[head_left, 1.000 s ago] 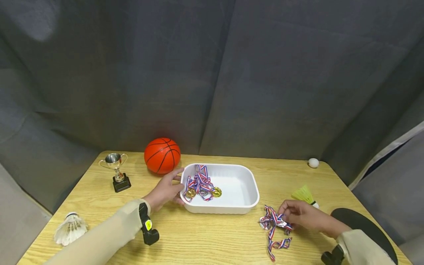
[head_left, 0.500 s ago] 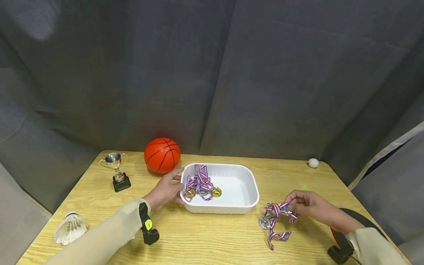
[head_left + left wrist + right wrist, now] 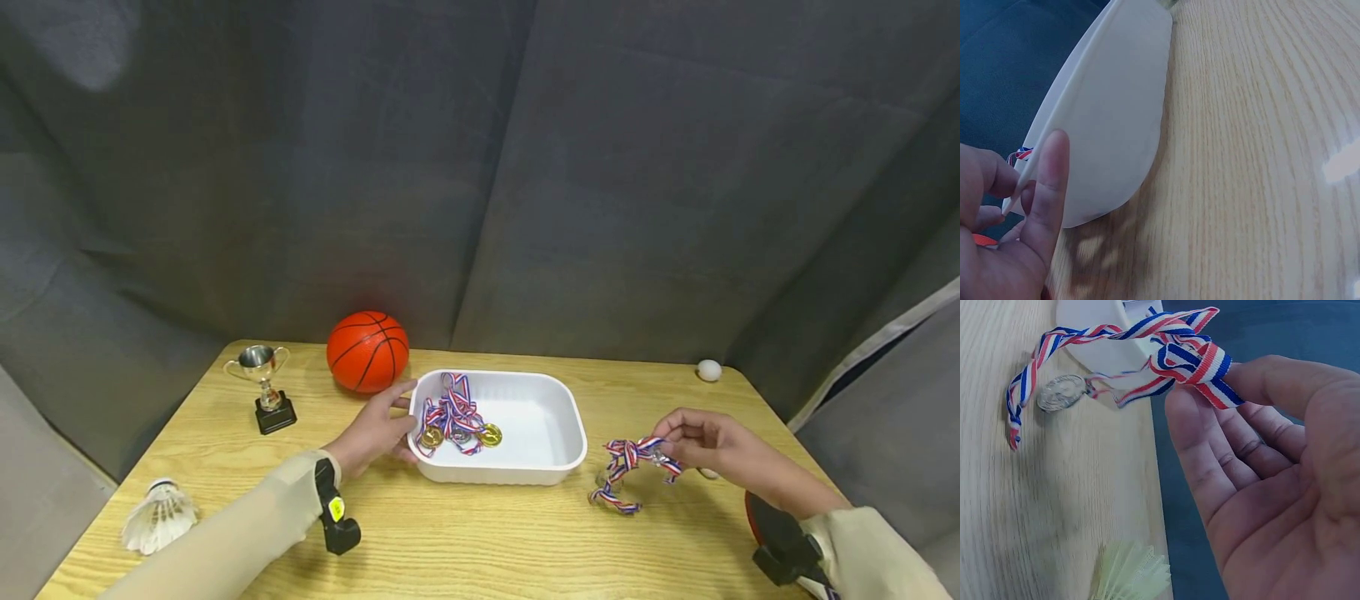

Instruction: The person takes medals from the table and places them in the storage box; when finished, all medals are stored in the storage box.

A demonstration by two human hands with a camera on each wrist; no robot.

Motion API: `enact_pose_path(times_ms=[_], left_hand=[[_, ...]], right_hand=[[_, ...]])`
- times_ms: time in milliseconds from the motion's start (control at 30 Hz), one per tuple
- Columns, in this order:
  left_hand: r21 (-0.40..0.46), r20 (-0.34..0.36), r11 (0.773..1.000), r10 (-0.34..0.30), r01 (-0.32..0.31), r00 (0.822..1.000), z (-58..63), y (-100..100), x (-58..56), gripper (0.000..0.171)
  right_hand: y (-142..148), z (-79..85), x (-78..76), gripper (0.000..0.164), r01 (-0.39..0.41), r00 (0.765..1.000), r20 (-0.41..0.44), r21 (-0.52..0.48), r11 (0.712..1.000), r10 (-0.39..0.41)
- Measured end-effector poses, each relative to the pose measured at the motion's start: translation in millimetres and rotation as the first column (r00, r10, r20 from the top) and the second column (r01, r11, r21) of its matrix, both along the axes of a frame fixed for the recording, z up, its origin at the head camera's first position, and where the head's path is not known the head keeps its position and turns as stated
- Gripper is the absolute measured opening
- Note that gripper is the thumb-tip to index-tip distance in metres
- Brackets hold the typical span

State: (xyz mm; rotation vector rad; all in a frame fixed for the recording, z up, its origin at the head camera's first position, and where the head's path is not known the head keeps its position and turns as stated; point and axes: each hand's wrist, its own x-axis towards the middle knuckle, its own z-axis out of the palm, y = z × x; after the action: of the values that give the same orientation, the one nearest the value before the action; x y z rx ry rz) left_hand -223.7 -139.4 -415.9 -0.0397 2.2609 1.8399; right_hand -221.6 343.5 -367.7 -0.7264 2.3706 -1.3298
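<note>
My left hand [image 3: 375, 427] holds the left end of a white tray [image 3: 536, 429], and in the left wrist view its thumb lies along the outer wall [image 3: 1116, 106] while other fingers reach past the rim. Inside the tray, at the left, lie tangled red-white-blue ribbons [image 3: 457, 408] with medals, among them a gold one [image 3: 491, 434]. To the right of the tray, my right hand [image 3: 712, 446] pinches a knotted striped ribbon [image 3: 1204, 365] between thumb and fingers. From it a silver medal [image 3: 1062, 393] and a loose twisted length of ribbon dangle over the wooden table.
An orange basketball [image 3: 367, 352] and a small trophy cup [image 3: 264, 387] stand back left. A white shuttlecock [image 3: 160, 518] lies front left. A small white ball [image 3: 708, 370] is back right. My right arm partly covers a paddle [image 3: 772, 525]; a yellow shuttlecock [image 3: 1132, 572] lies nearby.
My right hand has risen, moving away and slightly right, lifting the ribbon and medal from the table. The left hand and the tray have stayed put.
</note>
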Motion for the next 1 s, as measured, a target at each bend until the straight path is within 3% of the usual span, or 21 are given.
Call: enact_pose_path(times_ms=[467,700,1000], left_hand=[[0.003,-0.001,1.0,-0.003,0.003,1.0,0.1,1,-1.4,0.07],[0.005,0.001,1.0,0.002,-0.002,1.0,-0.3,0,-0.8,0.071],[-0.002,0.003,1.0,0.005,-0.005,1.0,0.2,0,0.4,0.071]], right_hand=[[0,-14.8,-0.3,0.032,-0.027,0.99,0.142,0.059,0.998,0.018],[6,-15.2,-1.2,0.029,-0.054,0.993,0.106,0.02,0.998,0.052],[11,-4.3,-1.8,0.026,-0.001,1.0,-0.009,-0.004,1.0,0.001]])
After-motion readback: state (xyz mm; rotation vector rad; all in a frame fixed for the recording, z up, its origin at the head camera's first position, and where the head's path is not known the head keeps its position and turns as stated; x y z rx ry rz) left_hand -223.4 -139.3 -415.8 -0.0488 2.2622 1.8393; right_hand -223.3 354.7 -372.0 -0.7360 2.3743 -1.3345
